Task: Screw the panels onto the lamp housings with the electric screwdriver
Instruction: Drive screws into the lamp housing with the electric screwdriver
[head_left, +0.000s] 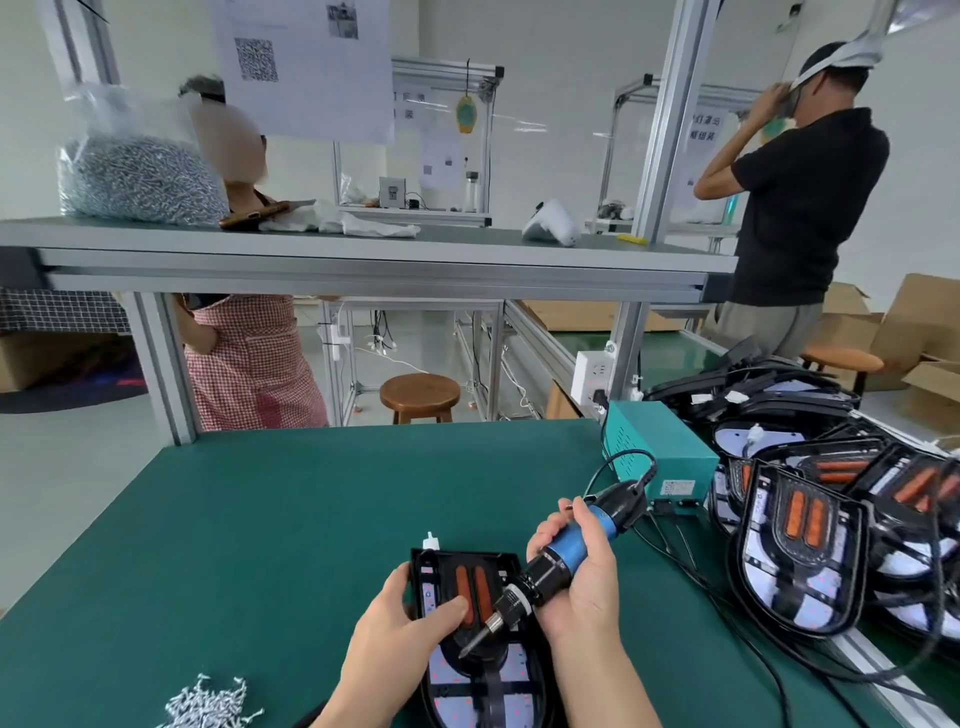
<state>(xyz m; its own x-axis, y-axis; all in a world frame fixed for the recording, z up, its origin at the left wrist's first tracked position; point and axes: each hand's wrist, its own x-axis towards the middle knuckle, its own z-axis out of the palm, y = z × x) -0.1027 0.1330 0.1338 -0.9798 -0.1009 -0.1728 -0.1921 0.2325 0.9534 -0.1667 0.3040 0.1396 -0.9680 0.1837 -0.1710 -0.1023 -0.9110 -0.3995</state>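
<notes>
- Head view: the lamp housing (511, 670) lies flat at the middle of the near edge of the green table (311, 519). Its black panel (470, 560), with two orange strips, faces up.
- The left hand (410, 618) grips the housing's left side, with the thumb lying across the panel beside the orange strips.
- The right hand (576, 577) is wrapped around the blue barrel of the electric screwdriver (566, 556), which slants down to the left. The bit tip sits at the lower part of the panel; I cannot tell whether it is seated on a screw.
- The tool's cable runs back to a teal power box (660, 457) near the table's right edge.
- More lamp housings (810, 545) are stacked along the right edge.
- Loose screws (208, 706) lie in a pile at the near left.
</notes>
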